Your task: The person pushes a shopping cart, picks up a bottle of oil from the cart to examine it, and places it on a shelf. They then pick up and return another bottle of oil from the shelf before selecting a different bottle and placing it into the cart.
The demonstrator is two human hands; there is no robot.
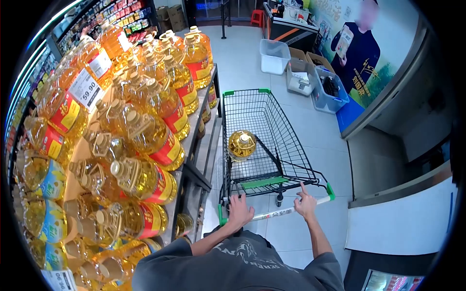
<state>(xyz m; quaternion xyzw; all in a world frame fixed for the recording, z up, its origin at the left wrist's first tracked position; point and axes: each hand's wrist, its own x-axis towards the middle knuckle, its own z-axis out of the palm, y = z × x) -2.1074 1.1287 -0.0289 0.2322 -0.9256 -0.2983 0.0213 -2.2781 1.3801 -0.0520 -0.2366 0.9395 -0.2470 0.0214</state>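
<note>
A wire shopping cart [296, 145] with green corner pieces stands in front of me. Its white handle [276, 213] runs across just ahead of my body. Toward the handle's left end, my left hand [240, 212] lies over the bar, its fingertips near the cart's rear rim. My right hand [305, 201] holds the bar farther right, with the index finger stretched forward. Inside the basket, toward its left side, stands one large bottle of yellow cooking oil [241, 146], upright with a pale cap. The undersides of both hands are hidden.
Close on my left, a display rack [201, 121] carries many oil bottles [145, 179] and price cards [85, 90]. Plastic bins [274, 56] line the right wall beneath a poster [359, 58]. A counter [291, 31] and a red stool [257, 18] are farther ahead.
</note>
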